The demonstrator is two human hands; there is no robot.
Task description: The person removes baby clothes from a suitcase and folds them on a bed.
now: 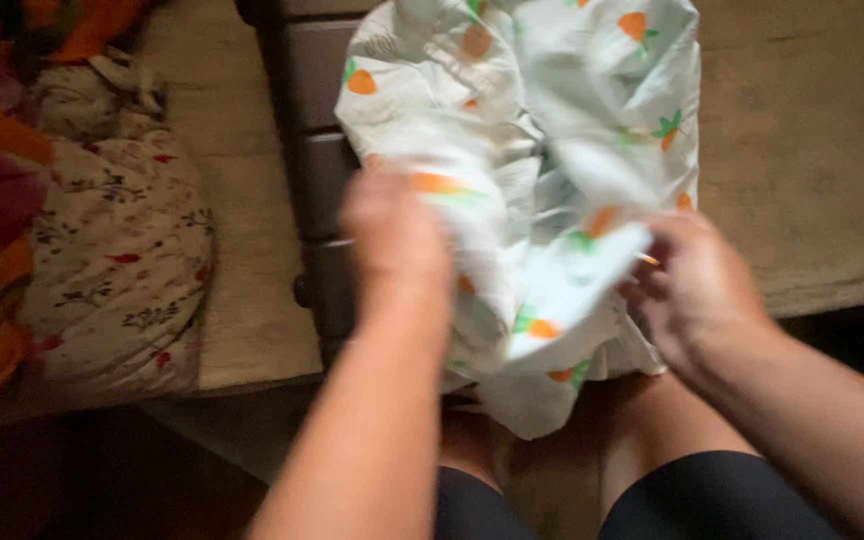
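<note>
A crumpled white cloth [532, 150] printed with orange carrots and green leaves hangs bunched above the person's knees, against a dark bed frame [317, 180]. The left hand [392, 235] grips its folds, blurred; the right hand [697, 285] pinches a loose corner.

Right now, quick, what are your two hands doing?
Left hand: closed on the white carrot-print cloth, gripping its bunched edge.
Right hand: closed, pinching a fold of the same cloth.
</note>
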